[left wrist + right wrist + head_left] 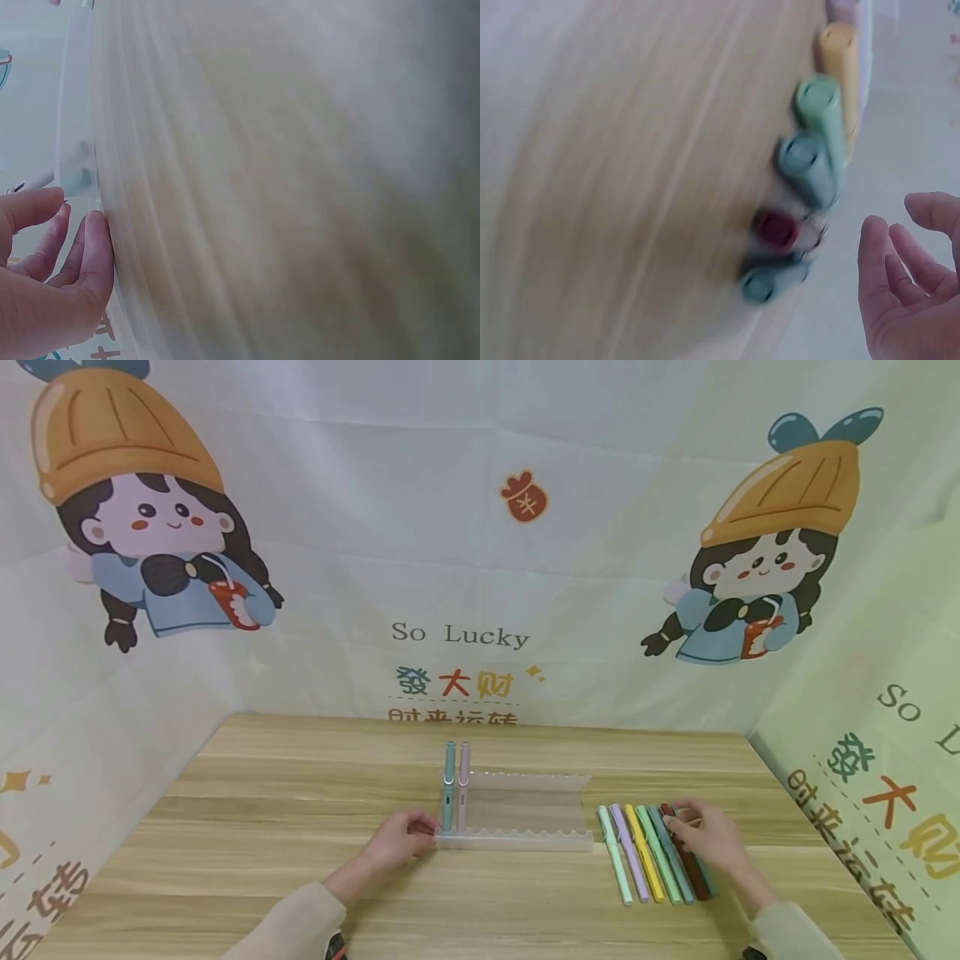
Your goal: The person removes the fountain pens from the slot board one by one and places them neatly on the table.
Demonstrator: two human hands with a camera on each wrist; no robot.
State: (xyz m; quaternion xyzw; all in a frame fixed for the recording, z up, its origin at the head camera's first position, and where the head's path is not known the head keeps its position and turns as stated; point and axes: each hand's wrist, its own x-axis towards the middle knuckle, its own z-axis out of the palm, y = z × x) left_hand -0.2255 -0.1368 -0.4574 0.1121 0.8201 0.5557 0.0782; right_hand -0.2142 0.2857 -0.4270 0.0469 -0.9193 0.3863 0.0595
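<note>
A clear pen rack (517,841) with scalloped edges lies on the table, holding a teal pen (448,785) and a pink pen (463,785) at its left end. At that end, the fingertips of my left hand (405,839) touch the rack's front corner, thumb above the fingers. My right hand (708,835) hovers at the cap ends of a row of loose pens, nearest the dark red pen (778,229) and another teal pen (760,285). In the right wrist view, the thumb and fingers stand apart with nothing between them.
Left of the dark red pen lie a mint pen (615,856), a lilac pen (630,853), a yellow pen (649,856), a green pen (660,856) and a blue-grey pen (677,860). Printed cloth (360,568) hangs behind and beside the wooden table (300,777).
</note>
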